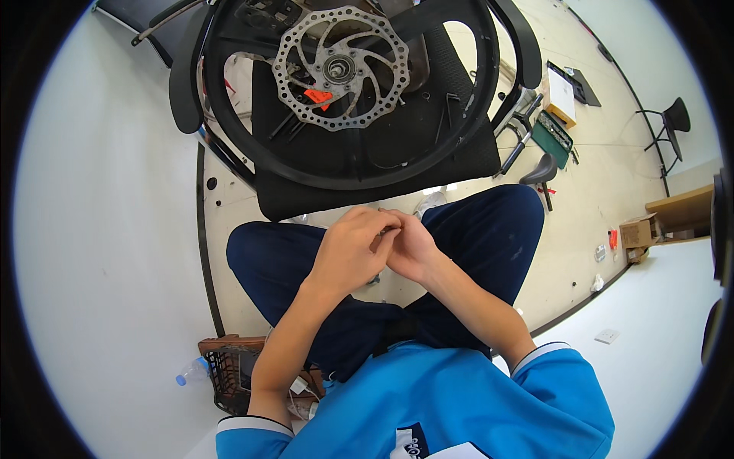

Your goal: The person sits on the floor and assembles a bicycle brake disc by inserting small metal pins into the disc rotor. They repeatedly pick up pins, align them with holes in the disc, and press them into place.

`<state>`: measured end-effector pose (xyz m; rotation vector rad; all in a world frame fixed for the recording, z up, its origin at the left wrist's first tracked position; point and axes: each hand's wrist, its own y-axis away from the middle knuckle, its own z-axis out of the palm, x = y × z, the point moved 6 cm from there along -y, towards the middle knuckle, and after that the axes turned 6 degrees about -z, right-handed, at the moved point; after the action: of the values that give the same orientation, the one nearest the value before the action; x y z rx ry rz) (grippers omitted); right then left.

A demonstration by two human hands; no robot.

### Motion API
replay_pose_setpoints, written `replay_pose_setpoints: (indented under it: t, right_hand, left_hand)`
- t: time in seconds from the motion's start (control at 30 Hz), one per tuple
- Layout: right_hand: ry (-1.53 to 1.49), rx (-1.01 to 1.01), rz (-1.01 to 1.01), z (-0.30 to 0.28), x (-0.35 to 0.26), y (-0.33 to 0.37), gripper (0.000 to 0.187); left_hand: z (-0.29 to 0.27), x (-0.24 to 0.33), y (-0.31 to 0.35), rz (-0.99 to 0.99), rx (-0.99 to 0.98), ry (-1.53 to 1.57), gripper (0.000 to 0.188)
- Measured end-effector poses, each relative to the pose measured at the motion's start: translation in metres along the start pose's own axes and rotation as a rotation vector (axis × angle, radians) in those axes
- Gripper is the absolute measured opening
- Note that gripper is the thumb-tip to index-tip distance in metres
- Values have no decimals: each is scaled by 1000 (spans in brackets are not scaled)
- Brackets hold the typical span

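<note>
My left hand (353, 251) and my right hand (413, 246) meet above my lap, just in front of a black chair seat (306, 200). The left thumb and fingers are pinched together over the right hand's curled fingers. Whatever sits between them is hidden or too small to name. On the seat lies a black wheel (355, 182) with a silver brake disc (386, 53) full of holes facing up, a bearing (339, 69) at its centre. An orange tag (318, 97) shows through the disc's openings. Hex keys (447, 111) rest on the seat inside the wheel's rim.
Armrests (186, 92) flank the wheel. To the right on the floor are a bicycle saddle (541, 170), a green tool case (552, 139) and metal tubes (521, 145). Cardboard boxes (641, 231) stand farther right. A brown basket (225, 375) and a plastic bottle (193, 372) are at lower left.
</note>
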<state>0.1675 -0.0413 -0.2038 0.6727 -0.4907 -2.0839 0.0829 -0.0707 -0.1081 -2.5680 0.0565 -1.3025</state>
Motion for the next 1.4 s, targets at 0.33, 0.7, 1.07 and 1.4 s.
replay_pose_setpoints:
  t: [0.33,0.7,1.07,1.4]
  right_hand:
    - [881,-111,-513,39,-75,18,31]
    - [1175,-351,-825,135,-155,33,22]
    - [1637,-196,-1502,169,-165,36,16]
    - [1944,-237,-1554,199,-155,30,14]
  left_hand:
    - [-51,10,-22,42,201,195,21]
    - [-84,36,-94,423,374,19,23]
    - [-113,-23,-82,75,885,-115,49]
    - [-65,-58,-117,-204,668,782,30]
